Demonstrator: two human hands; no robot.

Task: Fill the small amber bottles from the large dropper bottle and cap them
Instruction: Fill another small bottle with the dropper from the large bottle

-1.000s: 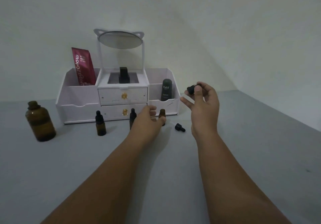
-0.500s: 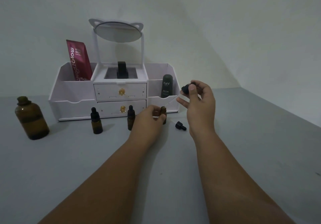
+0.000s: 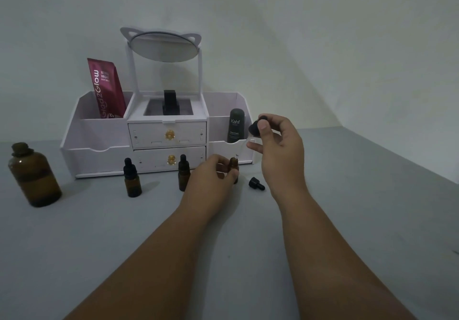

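An uncapped small amber bottle (image 3: 233,165) stands on the grey table, and my left hand (image 3: 211,176) grips it from the left. Above it, my right hand (image 3: 278,146) pinches the black bulb of the large dropper (image 3: 257,128); the glass tube slants down toward the bottle's mouth. A small black dropper cap (image 3: 256,184) lies on the table just right of that bottle. Two capped small amber bottles (image 3: 132,180) (image 3: 183,173) stand to the left. The large amber bottle (image 3: 33,177) stands open at the far left.
A white organiser (image 3: 99,141) with two drawers and a cat-ear mirror (image 3: 161,46) stands behind the bottles. It holds a red sachet (image 3: 106,87), a black box (image 3: 171,106) and a dark tube (image 3: 237,125). Walls close the back and right.
My left hand has closed around the uncapped small bottle. My right hand has lowered the dropper from above until its tube points at the bottle's mouth.
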